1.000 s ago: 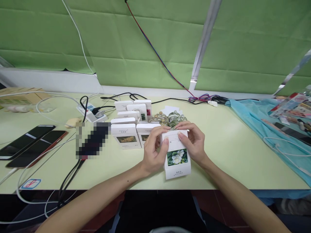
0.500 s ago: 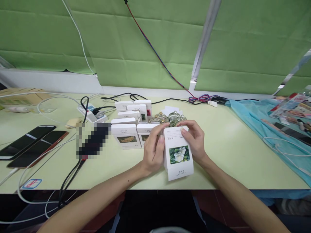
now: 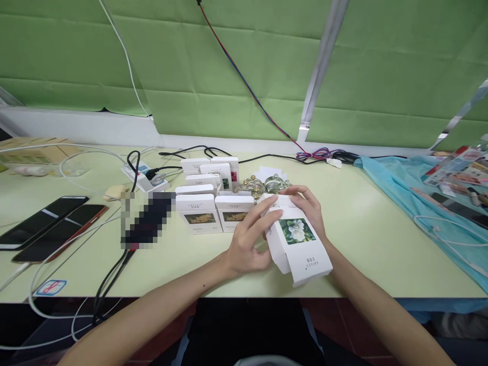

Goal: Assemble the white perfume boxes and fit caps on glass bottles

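A white cardboard box [image 3: 299,246] with a white-flower picture is held above the table, tilted, its open flap end toward me. My left hand [image 3: 251,239] grips its left side, fingers over the top face and thumb low by the side. At the far end, my right hand [image 3: 307,206] is closed on the box with the thumb on top. Just beyond my hands sit several glass bottles [image 3: 274,183] with gold and silver fittings, partly hidden. To the left stand several similar white boxes [image 3: 200,218] with flower pictures.
At the left lie two phones [image 3: 41,218], a power strip [image 3: 143,178] and tangled cables. A blue cloth [image 3: 389,178] with assorted items covers the right end. Behind the table hangs a green curtain [image 3: 229,66]. White paper pieces [image 3: 269,173] lie behind the bottles.
The box has swung its flap end to the right and opened out, showing its left side. My left fingers have moved onto its top face.
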`<control>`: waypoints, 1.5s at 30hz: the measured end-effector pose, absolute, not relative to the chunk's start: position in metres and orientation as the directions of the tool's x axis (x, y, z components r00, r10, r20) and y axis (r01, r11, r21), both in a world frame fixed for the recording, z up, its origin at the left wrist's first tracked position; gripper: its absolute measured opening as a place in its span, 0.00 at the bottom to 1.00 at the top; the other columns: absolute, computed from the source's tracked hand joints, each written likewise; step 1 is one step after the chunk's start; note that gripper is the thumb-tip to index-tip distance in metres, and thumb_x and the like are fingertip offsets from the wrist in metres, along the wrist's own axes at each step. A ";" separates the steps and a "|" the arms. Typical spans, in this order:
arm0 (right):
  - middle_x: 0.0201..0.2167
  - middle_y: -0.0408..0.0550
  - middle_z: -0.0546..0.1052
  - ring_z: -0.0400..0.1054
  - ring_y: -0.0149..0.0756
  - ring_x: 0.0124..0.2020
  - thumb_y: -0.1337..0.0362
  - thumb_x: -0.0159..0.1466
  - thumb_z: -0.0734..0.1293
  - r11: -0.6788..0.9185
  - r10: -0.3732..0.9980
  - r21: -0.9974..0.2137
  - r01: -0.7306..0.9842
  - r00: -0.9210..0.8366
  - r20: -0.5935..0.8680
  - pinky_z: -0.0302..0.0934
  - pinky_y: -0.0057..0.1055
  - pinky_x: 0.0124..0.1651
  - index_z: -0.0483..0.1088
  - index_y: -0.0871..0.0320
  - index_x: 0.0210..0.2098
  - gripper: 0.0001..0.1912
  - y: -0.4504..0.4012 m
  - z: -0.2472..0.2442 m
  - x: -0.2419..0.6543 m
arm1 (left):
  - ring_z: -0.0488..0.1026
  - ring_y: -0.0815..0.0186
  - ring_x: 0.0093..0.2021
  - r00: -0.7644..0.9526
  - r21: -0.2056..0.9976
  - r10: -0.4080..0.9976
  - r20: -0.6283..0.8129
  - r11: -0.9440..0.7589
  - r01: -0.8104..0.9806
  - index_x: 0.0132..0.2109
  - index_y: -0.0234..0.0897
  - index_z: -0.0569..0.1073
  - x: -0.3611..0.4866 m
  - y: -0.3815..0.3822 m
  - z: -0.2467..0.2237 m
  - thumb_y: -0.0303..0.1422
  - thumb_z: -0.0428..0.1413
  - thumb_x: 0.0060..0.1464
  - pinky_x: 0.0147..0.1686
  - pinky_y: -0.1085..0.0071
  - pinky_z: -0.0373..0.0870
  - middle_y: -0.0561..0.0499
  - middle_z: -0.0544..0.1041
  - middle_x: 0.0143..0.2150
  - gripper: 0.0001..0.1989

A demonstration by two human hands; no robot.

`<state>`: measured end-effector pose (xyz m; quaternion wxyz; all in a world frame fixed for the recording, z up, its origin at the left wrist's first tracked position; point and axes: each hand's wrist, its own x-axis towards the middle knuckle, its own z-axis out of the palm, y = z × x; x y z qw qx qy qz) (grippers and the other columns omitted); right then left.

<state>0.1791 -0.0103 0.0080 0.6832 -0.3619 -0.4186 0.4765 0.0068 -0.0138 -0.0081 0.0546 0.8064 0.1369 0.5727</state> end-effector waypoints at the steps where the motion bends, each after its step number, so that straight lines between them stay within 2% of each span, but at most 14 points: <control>1: 0.38 0.45 0.81 0.76 0.38 0.36 0.61 0.58 0.73 0.281 0.955 -0.896 -0.343 0.194 0.225 0.70 0.35 0.40 0.72 0.54 0.36 0.08 -0.011 0.009 0.179 | 0.73 0.47 0.62 0.321 0.229 0.267 0.909 -0.961 0.153 0.66 0.40 0.66 0.007 -0.013 -0.009 0.31 0.62 0.57 0.51 0.53 0.81 0.33 0.70 0.66 0.31; 4: 0.35 0.45 0.82 0.75 0.38 0.33 0.58 0.60 0.72 0.289 0.946 -0.908 -0.303 0.236 0.223 0.69 0.34 0.37 0.73 0.54 0.35 0.08 -0.011 0.009 0.178 | 0.74 0.47 0.61 0.328 0.249 0.284 0.901 -0.958 0.146 0.64 0.40 0.66 0.007 -0.012 -0.011 0.34 0.64 0.55 0.50 0.51 0.80 0.33 0.72 0.62 0.31; 8: 0.30 0.44 0.79 0.72 0.36 0.30 0.54 0.63 0.69 0.357 0.895 -0.913 -0.198 0.352 0.273 0.67 0.32 0.34 0.73 0.55 0.30 0.11 -0.006 0.005 0.178 | 0.74 0.49 0.58 0.328 0.349 0.373 0.868 -0.928 0.134 0.64 0.42 0.65 0.008 -0.013 -0.013 0.31 0.63 0.54 0.34 0.67 0.81 0.34 0.71 0.61 0.32; 12: 0.25 0.44 0.76 0.71 0.36 0.28 0.53 0.67 0.66 0.403 0.844 -0.912 -0.074 0.415 0.340 0.65 0.32 0.32 0.71 0.55 0.27 0.16 -0.006 0.004 0.179 | 0.77 0.51 0.55 0.336 0.379 0.386 0.859 -0.921 0.091 0.64 0.41 0.65 0.008 -0.014 -0.011 0.31 0.65 0.53 0.28 0.72 0.78 0.34 0.72 0.59 0.33; 14: 0.24 0.43 0.74 0.69 0.35 0.27 0.54 0.68 0.65 0.417 0.822 -0.908 -0.031 0.439 0.363 0.63 0.31 0.31 0.71 0.55 0.27 0.16 -0.008 0.006 0.180 | 0.79 0.56 0.49 0.312 0.393 0.398 0.863 -0.916 0.081 0.62 0.40 0.67 0.009 -0.015 -0.010 0.32 0.64 0.55 0.26 0.75 0.77 0.37 0.75 0.55 0.29; 15: 0.23 0.42 0.73 0.67 0.34 0.26 0.54 0.68 0.64 0.424 0.808 -0.905 -0.019 0.458 0.369 0.62 0.30 0.29 0.70 0.55 0.26 0.17 -0.010 0.007 0.179 | 0.80 0.62 0.41 0.294 0.403 0.407 0.865 -0.912 0.079 0.61 0.39 0.68 0.010 -0.015 -0.009 0.32 0.64 0.56 0.24 0.77 0.75 0.40 0.78 0.51 0.26; 17: 0.21 0.40 0.69 0.61 0.31 0.23 0.55 0.68 0.64 0.430 0.789 -0.903 -0.019 0.495 0.365 0.58 0.29 0.27 0.68 0.55 0.24 0.18 -0.012 0.008 0.179 | 0.73 0.74 0.25 0.245 0.474 0.486 0.839 -0.873 0.111 0.58 0.39 0.68 0.011 -0.017 -0.010 0.32 0.62 0.60 0.20 0.80 0.71 0.50 0.78 0.38 0.21; 19: 0.20 0.38 0.64 0.57 0.30 0.22 0.55 0.68 0.65 0.423 0.781 -0.905 -0.043 0.524 0.340 0.55 0.29 0.26 0.64 0.55 0.22 0.20 -0.013 0.010 0.177 | 0.68 0.77 0.19 0.232 0.537 0.553 0.800 -0.833 0.134 0.57 0.39 0.68 0.012 -0.018 -0.011 0.33 0.61 0.61 0.17 0.81 0.69 0.56 0.76 0.32 0.19; 25: 0.21 0.39 0.60 0.53 0.29 0.23 0.57 0.67 0.65 0.424 0.775 -0.904 -0.056 0.539 0.330 0.52 0.29 0.26 0.60 0.55 0.21 0.20 -0.012 0.010 0.174 | 0.68 0.78 0.18 0.276 0.655 0.666 0.693 -0.741 0.147 0.57 0.39 0.67 0.013 -0.019 -0.015 0.35 0.61 0.62 0.16 0.80 0.66 0.52 0.79 0.38 0.19; 29: 0.22 0.39 0.58 0.51 0.31 0.24 0.54 0.70 0.62 0.473 0.759 -0.881 -0.011 0.512 0.402 0.51 0.31 0.28 0.58 0.54 0.22 0.21 -0.013 0.005 0.175 | 0.68 0.80 0.17 0.303 0.719 0.727 0.616 -0.676 0.160 0.61 0.41 0.62 0.013 -0.020 -0.013 0.36 0.60 0.62 0.16 0.81 0.64 0.45 0.80 0.48 0.24; 32: 0.23 0.40 0.62 0.54 0.33 0.25 0.51 0.71 0.60 0.498 0.744 -0.866 0.047 0.490 0.455 0.53 0.31 0.30 0.63 0.54 0.24 0.22 -0.014 0.002 0.176 | 0.70 0.79 0.19 0.326 0.767 0.777 0.539 -0.613 0.191 0.66 0.43 0.56 0.013 -0.021 -0.013 0.37 0.60 0.63 0.19 0.81 0.65 0.42 0.80 0.52 0.30; 38: 0.29 0.44 0.72 0.64 0.36 0.31 0.51 0.69 0.60 0.503 0.759 -0.860 0.089 0.431 0.489 0.58 0.32 0.34 0.72 0.56 0.31 0.18 -0.015 0.001 0.175 | 0.73 0.73 0.22 0.366 0.803 0.830 0.420 -0.528 0.277 0.68 0.42 0.51 0.014 -0.021 -0.016 0.39 0.59 0.64 0.20 0.80 0.65 0.51 0.79 0.38 0.34; 42: 0.31 0.44 0.74 0.65 0.37 0.32 0.52 0.69 0.61 0.468 0.785 -0.874 0.129 0.394 0.478 0.60 0.32 0.35 0.72 0.55 0.32 0.17 -0.016 0.003 0.173 | 0.75 0.71 0.26 0.357 0.816 0.841 0.408 -0.511 0.271 0.69 0.43 0.50 0.014 -0.020 -0.018 0.39 0.58 0.64 0.22 0.78 0.68 0.46 0.78 0.46 0.34; 45: 0.32 0.44 0.74 0.65 0.36 0.33 0.53 0.70 0.59 0.450 0.807 -0.884 0.129 0.366 0.464 0.60 0.31 0.36 0.72 0.55 0.32 0.17 -0.016 0.003 0.172 | 0.74 0.72 0.25 0.343 0.815 0.845 0.411 -0.509 0.276 0.68 0.43 0.51 0.014 -0.020 -0.017 0.39 0.58 0.65 0.21 0.78 0.67 0.47 0.78 0.45 0.32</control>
